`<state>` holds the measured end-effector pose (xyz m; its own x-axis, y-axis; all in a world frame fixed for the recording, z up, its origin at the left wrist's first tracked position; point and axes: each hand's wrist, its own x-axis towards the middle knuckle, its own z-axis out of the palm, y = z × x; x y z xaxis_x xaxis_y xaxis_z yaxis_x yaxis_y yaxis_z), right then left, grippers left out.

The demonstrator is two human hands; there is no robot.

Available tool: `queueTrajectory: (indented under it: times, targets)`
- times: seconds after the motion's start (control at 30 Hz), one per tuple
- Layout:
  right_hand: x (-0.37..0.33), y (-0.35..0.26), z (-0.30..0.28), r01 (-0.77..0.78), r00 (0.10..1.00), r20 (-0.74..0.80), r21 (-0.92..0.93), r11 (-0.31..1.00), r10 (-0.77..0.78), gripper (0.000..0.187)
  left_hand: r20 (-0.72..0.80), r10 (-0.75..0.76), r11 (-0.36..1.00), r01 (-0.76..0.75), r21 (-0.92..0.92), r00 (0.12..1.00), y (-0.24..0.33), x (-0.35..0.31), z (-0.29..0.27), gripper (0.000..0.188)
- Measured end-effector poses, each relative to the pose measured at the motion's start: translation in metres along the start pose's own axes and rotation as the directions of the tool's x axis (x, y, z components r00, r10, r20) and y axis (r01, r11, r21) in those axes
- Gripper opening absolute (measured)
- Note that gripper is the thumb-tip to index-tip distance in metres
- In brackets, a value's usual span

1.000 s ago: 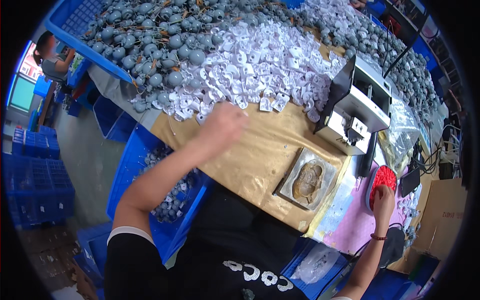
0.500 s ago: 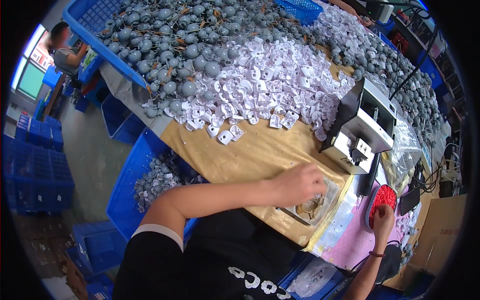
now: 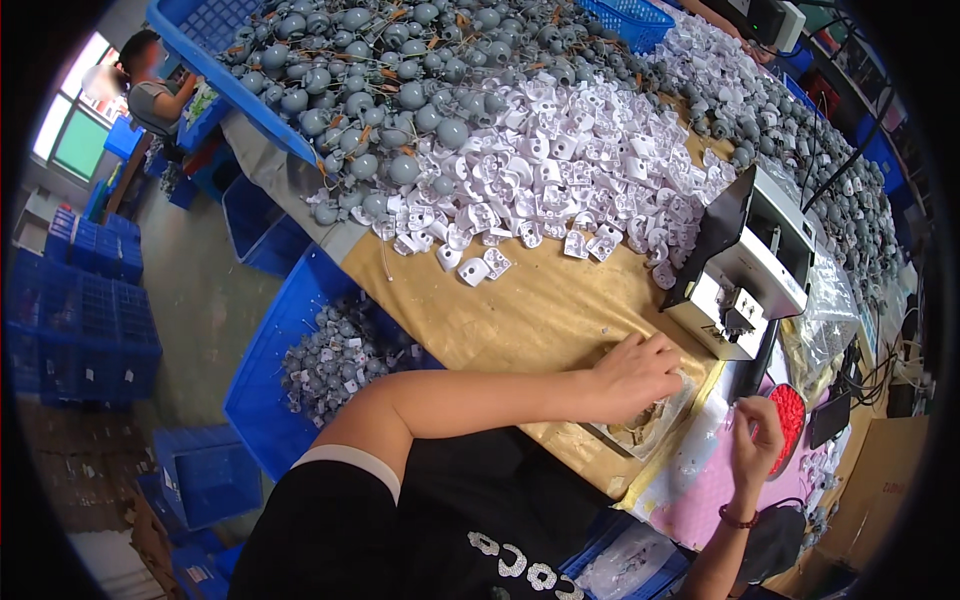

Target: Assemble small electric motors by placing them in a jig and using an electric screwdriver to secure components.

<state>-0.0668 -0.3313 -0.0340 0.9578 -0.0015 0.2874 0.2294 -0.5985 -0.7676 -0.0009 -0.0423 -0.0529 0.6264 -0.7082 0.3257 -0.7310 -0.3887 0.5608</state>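
My left hand (image 3: 636,380) reaches across the table with fingers bent down over a shallow clear tray (image 3: 655,438) holding brownish pieces. Its fingertips are partly hidden, and whatever they may hold does not show. My right hand (image 3: 758,442), with a beaded bracelet on the wrist, is raised just left of an oval dish of small red parts (image 3: 788,425). Its thumb and fingers are pinched together; anything between them is too small to make out. Beyond the left hand stands a small black-and-white bench machine (image 3: 735,300).
White plastic housings (image 3: 560,170) and grey ball-shaped parts with wires (image 3: 390,90) are heaped across the far table. A blue bin (image 3: 262,375) of grey parts stands at the left edge. Cables hang at the far right. Another person (image 3: 158,100) is at the far left.
My right hand has lifted out of the dish of red parts and moved left. The left hand has settled lower over the clear tray. The whole view has shifted slightly.
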Motion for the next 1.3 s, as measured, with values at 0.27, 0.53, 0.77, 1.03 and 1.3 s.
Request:
queueTrajectory:
  times: [0.27, 0.53, 0.77, 1.03, 1.3]
  targets:
    - [0.016, -0.053, 0.072, 0.187, 0.977, 0.108, -0.016, 0.982, -0.184, 0.021, 0.093, -0.025, 0.998, 0.020, 0.060, 0.995, 0.004, -0.007, 0.002, 0.021]
    - [0.016, -0.045, 0.090, 0.413, 0.900, 0.212, -0.140, 0.900, -0.380, 0.028, 0.123, -0.143, 0.976, 0.160, -0.148, 0.982, -0.001, -0.011, -0.013, 0.054]
    - [0.015, -0.043, 0.094, 0.467, 0.868, 0.272, -0.163, 0.869, -0.416, 0.031, -0.035, -0.222, 0.964, 0.214, -0.158, 0.974, -0.084, 0.032, -0.122, 0.037]
    - [0.022, -0.061, 0.099, 0.320, 0.927, 0.280, -0.236, 0.918, -0.250, 0.026, -0.518, -0.235, 0.727, 0.502, 0.467, 0.822, -0.227, 0.076, -0.257, 0.021]
    - [0.031, -0.071, 0.101, 0.249, 0.941, 0.302, -0.322, 0.913, -0.150, 0.022, -0.547, -0.267, 0.557, 0.590, 0.584, 0.794, -0.308, 0.141, -0.272, 0.029]
